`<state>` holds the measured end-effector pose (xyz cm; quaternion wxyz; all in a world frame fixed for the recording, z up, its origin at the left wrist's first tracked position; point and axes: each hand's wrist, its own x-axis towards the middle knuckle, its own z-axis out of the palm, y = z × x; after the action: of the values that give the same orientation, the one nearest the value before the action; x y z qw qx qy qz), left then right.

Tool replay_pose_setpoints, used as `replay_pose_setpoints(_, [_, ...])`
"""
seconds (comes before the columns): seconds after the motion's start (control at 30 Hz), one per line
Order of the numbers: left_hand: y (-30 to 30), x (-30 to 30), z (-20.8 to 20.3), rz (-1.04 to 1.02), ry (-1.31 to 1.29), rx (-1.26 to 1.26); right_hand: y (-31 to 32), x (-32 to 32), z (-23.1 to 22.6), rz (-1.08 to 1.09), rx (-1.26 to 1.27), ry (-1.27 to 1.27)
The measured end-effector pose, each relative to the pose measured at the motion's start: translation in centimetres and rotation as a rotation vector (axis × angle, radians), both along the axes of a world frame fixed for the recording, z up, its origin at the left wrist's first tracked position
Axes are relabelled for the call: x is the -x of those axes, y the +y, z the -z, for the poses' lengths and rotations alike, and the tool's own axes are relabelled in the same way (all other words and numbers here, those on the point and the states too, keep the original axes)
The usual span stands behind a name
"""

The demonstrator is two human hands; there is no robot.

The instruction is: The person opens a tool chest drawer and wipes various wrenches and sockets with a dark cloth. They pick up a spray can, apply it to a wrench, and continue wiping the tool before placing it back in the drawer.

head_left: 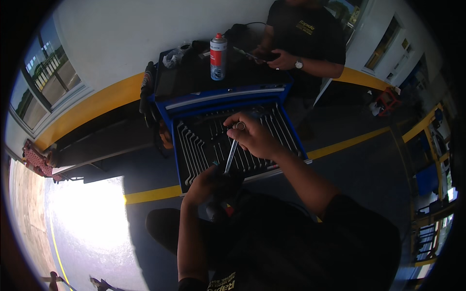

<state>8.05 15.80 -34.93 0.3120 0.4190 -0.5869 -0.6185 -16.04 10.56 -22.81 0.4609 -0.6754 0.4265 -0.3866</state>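
Observation:
My right hand (257, 138) is closed on a combination wrench (232, 154), its fingers around the ring end. The wrench slants down toward my left hand (200, 186), which is closed on a dark, cloth-like bundle (234, 182). The wrench's lower end meets this bundle and is partly hidden by it. Both hands are over the front of an open drawer (177, 160) in a blue tool chest. Inside it, several wrenches (190, 150) lie in rows on a black liner, by size at the left and more at the right (281, 128).
On the chest's dark top (179, 87) stand a spray can (218, 58) with a red cap and a crumpled clear plastic piece (172, 59). Behind it, a person (303, 43) holds a dark object. A bench (104, 148) runs along the left wall; a red stand (387, 102) is far right.

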Motion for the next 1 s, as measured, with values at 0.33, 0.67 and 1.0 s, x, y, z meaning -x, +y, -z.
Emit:
replay_pose_setpoints(0.33, [0.2, -1.7, 2.0, -0.176, 0.047, 0.585, -0.8, -0.5, 1.4, -0.011, -0.287, -0.418])
replay_pose_setpoints(0.67, [0.8, -0.6, 1.2, -0.018, 0.571, -0.242, -0.6, -3.7, 2.2, -0.178, -0.046, 0.098])
replay_pose_setpoints(1.0, [0.2, 0.2, -0.7, -0.176, 0.543, -0.038, -2.1, -6.6, 1.5, -0.036, 0.189, 0.139])
